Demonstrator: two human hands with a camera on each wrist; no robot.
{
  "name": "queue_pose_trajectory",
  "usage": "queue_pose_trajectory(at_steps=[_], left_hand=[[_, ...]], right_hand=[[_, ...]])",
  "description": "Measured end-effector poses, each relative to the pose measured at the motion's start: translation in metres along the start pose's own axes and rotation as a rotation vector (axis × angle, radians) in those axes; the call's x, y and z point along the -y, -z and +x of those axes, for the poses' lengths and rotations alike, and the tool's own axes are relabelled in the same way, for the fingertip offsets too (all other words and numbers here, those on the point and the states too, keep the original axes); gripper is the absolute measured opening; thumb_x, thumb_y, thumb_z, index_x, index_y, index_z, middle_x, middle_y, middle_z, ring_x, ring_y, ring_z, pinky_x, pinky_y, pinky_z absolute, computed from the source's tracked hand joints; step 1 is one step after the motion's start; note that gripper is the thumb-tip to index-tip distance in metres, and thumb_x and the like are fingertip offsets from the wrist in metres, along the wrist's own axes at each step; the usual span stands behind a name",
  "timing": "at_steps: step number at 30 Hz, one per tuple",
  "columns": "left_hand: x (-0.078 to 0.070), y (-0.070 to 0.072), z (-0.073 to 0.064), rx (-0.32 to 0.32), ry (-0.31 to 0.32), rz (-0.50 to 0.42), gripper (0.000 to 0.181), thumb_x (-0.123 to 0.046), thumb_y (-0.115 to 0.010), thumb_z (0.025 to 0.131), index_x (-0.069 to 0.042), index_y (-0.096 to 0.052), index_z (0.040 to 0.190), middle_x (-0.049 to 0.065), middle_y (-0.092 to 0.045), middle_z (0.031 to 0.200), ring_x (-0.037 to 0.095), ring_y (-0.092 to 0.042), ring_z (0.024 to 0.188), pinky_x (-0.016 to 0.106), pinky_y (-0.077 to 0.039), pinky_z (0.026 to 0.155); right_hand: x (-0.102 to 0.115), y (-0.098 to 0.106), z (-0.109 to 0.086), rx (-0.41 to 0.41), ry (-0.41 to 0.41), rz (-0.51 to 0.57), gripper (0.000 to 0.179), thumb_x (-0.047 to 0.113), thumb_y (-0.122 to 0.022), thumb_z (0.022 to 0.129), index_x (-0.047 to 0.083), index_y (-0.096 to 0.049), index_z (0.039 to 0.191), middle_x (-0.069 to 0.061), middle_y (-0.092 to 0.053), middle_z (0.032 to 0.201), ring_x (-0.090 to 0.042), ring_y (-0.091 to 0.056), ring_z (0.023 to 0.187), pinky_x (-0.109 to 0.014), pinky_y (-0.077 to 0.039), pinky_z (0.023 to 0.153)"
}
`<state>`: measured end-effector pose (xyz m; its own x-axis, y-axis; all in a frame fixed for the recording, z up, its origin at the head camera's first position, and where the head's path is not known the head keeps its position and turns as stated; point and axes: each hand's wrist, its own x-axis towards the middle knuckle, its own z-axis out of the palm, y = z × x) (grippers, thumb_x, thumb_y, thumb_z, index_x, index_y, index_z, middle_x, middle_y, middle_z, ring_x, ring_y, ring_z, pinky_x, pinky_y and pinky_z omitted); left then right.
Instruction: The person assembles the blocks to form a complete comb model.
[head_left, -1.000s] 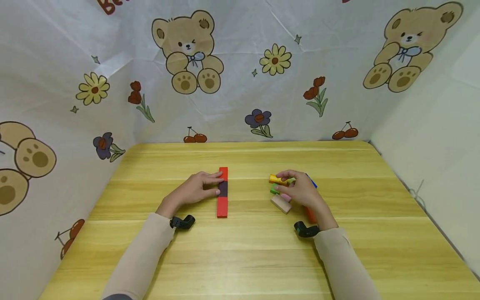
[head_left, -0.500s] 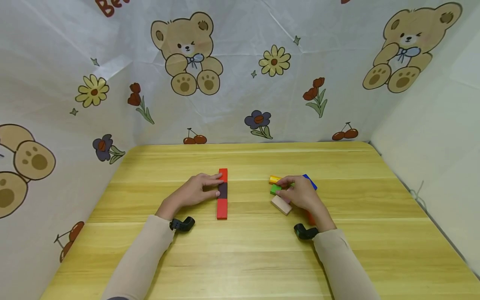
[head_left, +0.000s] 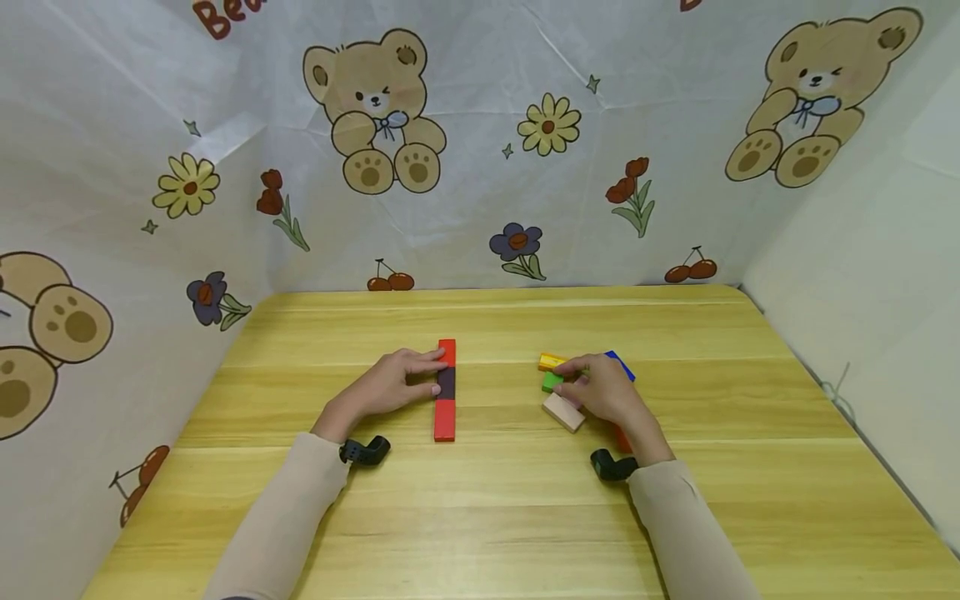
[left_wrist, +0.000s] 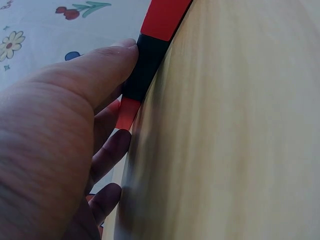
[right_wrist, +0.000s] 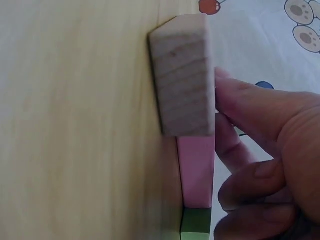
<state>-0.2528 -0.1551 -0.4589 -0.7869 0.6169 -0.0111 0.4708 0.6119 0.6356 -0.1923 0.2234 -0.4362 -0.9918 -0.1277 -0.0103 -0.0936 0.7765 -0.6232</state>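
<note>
Three flat blocks lie end to end in a straight row: a near red block (head_left: 445, 421), a dark block (head_left: 446, 383) and a far red block (head_left: 447, 348). My left hand (head_left: 393, 382) touches the row's left side, thumb at the dark block, fingers fairly straight. My right hand (head_left: 603, 388) is over a loose group of blocks, with thumb and forefinger tips at the right end of a small green block (head_left: 552, 382); whether they pinch it is hidden. Close by are a plain wooden block (head_left: 564, 412), a yellow block (head_left: 552, 362) and a pink block (right_wrist: 196, 171).
Past the right hand lies a blue block (head_left: 620, 365). An orange-red block (head_left: 623, 439) is partly under the right wrist. The wooden table (head_left: 495, 517) meets a white cloth (head_left: 465, 208) printed with bears and flowers at its back edge.
The right hand has drawn back slightly, uncovering more of the green and blue blocks. The left hand and the row of blocks stay in place.
</note>
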Motion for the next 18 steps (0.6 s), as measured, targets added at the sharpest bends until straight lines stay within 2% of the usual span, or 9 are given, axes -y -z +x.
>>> queue_pose_trajectory(at_steps=[3, 11, 18], left_hand=[[0.0004, 0.0003, -0.0005, -0.002, -0.011, 0.003, 0.051, -0.044, -0.067, 0.095, -0.029, -0.058, 0.142, -0.016, -0.04, 0.158, 0.02, -0.045, 0.137, 0.046, -0.041, 0.112], [-0.0007, 0.0001, -0.0008, 0.0, -0.007, -0.006, 0.051, -0.043, -0.067, 0.095, -0.027, -0.058, 0.143, -0.016, -0.04, 0.158, 0.019, -0.045, 0.137, 0.046, -0.041, 0.111], [-0.0012, 0.0003, -0.0006, -0.003, -0.006, -0.005, 0.051, -0.041, -0.068, 0.095, -0.027, -0.058, 0.143, -0.016, -0.04, 0.158, 0.019, -0.045, 0.136, 0.046, -0.041, 0.111]], right_hand=[[0.0004, -0.0006, -0.0002, -0.018, 0.0, -0.013, 0.027, 0.026, -0.079, 0.087, 0.014, -0.078, 0.111, -0.005, -0.075, 0.107, -0.02, -0.062, 0.096, -0.033, -0.049, 0.08], [-0.0002, -0.0032, 0.0, -0.017, -0.011, -0.041, 0.027, 0.032, -0.079, 0.086, 0.02, -0.078, 0.11, -0.002, -0.074, 0.101, -0.013, -0.059, 0.072, -0.026, -0.046, 0.06], [0.0008, -0.0033, 0.0, -0.013, -0.001, -0.028, 0.029, 0.029, -0.079, 0.085, 0.019, -0.078, 0.112, -0.005, -0.074, 0.105, -0.013, -0.058, 0.071, -0.028, -0.047, 0.06]])
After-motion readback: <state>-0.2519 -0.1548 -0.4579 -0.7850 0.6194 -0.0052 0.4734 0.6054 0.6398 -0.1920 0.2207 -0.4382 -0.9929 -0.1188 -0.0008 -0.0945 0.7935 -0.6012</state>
